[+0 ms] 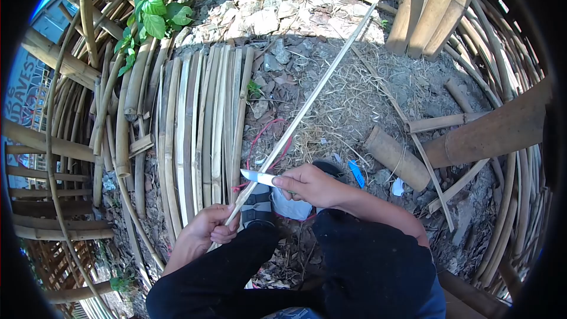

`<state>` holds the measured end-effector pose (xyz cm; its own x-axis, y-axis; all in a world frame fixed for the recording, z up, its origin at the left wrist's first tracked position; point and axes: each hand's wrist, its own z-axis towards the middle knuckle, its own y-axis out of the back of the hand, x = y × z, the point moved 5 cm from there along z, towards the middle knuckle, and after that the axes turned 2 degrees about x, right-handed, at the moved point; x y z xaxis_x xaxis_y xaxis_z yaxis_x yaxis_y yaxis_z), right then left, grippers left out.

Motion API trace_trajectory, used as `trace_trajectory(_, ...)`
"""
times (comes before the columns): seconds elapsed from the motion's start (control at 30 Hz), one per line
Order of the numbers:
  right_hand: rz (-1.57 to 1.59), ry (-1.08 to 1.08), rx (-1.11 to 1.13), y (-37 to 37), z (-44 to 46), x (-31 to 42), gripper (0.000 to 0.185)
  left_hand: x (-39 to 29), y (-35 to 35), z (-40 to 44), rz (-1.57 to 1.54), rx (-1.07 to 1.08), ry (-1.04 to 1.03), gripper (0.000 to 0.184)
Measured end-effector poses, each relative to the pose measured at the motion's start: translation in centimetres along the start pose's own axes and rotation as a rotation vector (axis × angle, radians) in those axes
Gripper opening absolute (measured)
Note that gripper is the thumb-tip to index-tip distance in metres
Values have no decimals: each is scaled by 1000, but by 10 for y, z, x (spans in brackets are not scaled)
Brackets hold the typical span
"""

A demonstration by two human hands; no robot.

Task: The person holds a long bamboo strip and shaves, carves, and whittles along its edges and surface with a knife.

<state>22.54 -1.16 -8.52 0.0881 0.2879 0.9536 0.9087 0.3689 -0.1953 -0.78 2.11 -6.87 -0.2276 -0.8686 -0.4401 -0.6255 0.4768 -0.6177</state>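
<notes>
A long, thin bamboo strip (pixel 313 99) runs diagonally from my lap up toward the top right. My left hand (pixel 205 228) is closed around its lower part, just above my left knee. In my right hand (pixel 310 185) is a knife (pixel 258 177), gripped by its handle, which the fingers mostly hide. Its pale blade points left and lies across the strip, a little above my left hand; whether the edge bites into the bamboo I cannot tell. Beside the strip, on the left, several split bamboo slats (pixel 204 124) lie side by side.
A thick bamboo piece (pixel 398 158) and a blue wrapper (pixel 357 173) lie on the ground to the right. Red string (pixel 258 136) loops near my feet. Bamboo poles (pixel 434 9) stand at the upper right. A leafy plant (pixel 155 15) grows at the upper left.
</notes>
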Motion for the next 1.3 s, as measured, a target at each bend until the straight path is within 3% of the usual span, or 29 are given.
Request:
trace_trajectory(0.17,140,-6,-273,61,-6,20,44,1,4,-2,4,-10,-14,49)
trace_trajectory(0.37,109,-8,-387,95,-8,18,44,-2,0,-1,1,-12,-11,47)
trace_trajectory(0.43,121,118,-615,145,-15,25,44,2,5,-3,19,-53,7,49)
trace_trajectory(0.47,119,119,-625,154,-21,26,44,3,5,-4,34,-52,7,49)
trace_trajectory(0.57,91,46,-488,144,-24,34,43,2,4,-4,20,-37,29,49)
trace_trajectory(0.7,61,-87,-102,41,-9,12,47,-1,1,-1,51,-103,10,48)
trace_trajectory(0.73,28,-34,-50,21,-7,8,49,-1,-4,-3,47,-109,13,48)
trace_trajectory(0.87,-40,-47,-35,18,-6,-3,51,-3,-5,-12,144,-237,35,47)
trace_trajectory(0.97,-105,-87,-179,54,-13,6,49,-1,1,-14,137,-216,34,48)
trace_trajectory(1.03,12,22,-409,85,-18,12,47,0,3,-14,119,-197,37,48)
trace_trajectory(1.17,153,0,-368,78,-18,9,46,-1,3,-13,110,-188,36,48)
trace_trajectory(1.23,161,-53,-105,26,-12,7,46,-2,-1,-11,106,-147,41,48)
trace_trajectory(1.3,148,-57,-97,14,-13,8,46,-1,-2,-11,109,-143,43,48)
